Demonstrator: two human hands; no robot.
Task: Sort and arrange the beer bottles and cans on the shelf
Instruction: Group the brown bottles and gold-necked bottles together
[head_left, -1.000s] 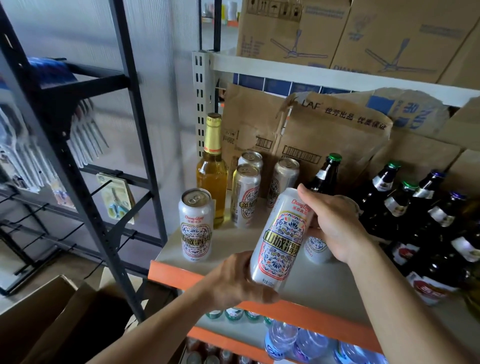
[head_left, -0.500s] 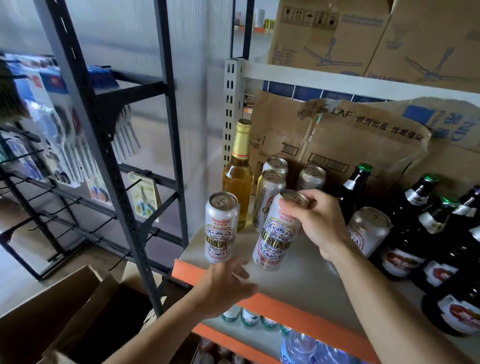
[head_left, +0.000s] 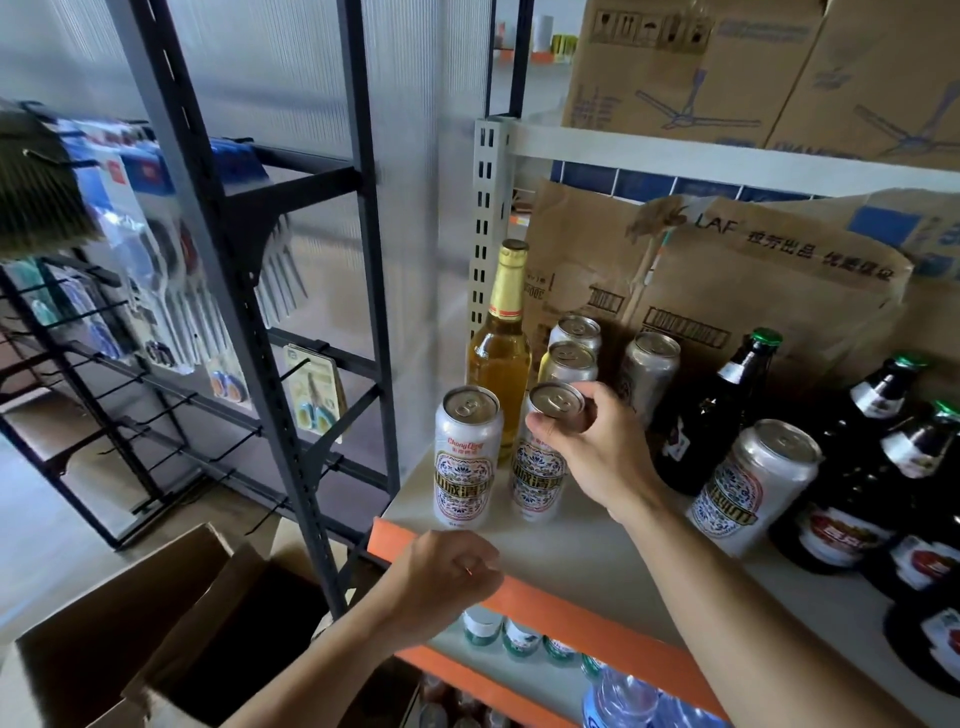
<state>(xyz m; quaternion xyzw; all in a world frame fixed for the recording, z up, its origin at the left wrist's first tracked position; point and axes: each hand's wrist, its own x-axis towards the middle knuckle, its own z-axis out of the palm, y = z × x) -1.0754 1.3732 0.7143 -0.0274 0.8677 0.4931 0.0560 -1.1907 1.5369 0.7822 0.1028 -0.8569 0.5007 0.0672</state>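
My right hand (head_left: 597, 457) grips the top of a white patterned beer can (head_left: 537, 480) that stands upright on the shelf (head_left: 597, 551). A matching can (head_left: 466, 460) stands just to its left. Behind them are a tall amber bottle (head_left: 501, 358) and three more cans (head_left: 649, 371). Another can (head_left: 753, 488) stands to the right among dark beer bottles (head_left: 719, 415). My left hand (head_left: 447, 577) hovers at the shelf's orange front edge (head_left: 597, 618), fingers loosely curled, holding nothing.
Brown cardboard boxes (head_left: 727, 291) line the back of the shelf and the shelf above. A black metal rack (head_left: 291, 312) with hanging goods stands on the left. An open carton (head_left: 156, 639) sits on the floor below. Water bottles (head_left: 628, 696) fill the lower shelf.
The can went from tilted in both hands to standing upright beside the left can. My left hand let go and dropped to the shelf's front edge. The right hand shifted to the can's top.
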